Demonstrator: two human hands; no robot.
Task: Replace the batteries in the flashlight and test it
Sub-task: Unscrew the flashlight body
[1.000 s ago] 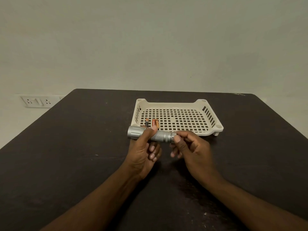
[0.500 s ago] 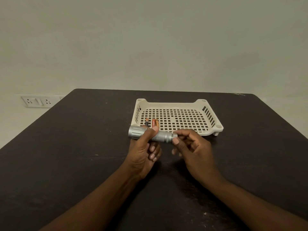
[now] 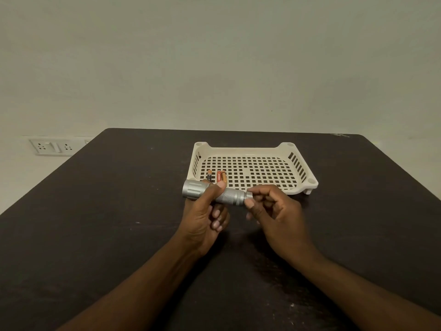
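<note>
- Head view shows your left hand (image 3: 205, 211) wrapped around the middle of the flashlight (image 3: 214, 193), clamped on the barrel with the thumb lying over the top; you hold it level above the table (image 3: 95, 223), probably so the body cannot turn while the other end is worked.
- Your right hand (image 3: 274, 209) pinches the tail cap (image 3: 248, 195) between thumb and forefinger, the other fingers curled loosely. That grip suits twisting the cap, though you cannot tell from this moment which way it is being turned.
- With the wide head pointing to your left, the cap end is left open to your right hand.
- Three batteries (image 3: 216, 176) lie side by side in the near left corner of the tray (image 3: 307, 185), just beyond the flashlight, close enough to reach without setting it down. Whether they are the old set or the new one is not shown.
- One battery is dark with a copper-coloured tip and the other two are orange; each carries printing, but it is too small to read.
- No brand or writing shows on the flashlight.
- On the wall to your left sits a socket panel (image 3: 51, 146), unmarked as far as you can see.
</note>
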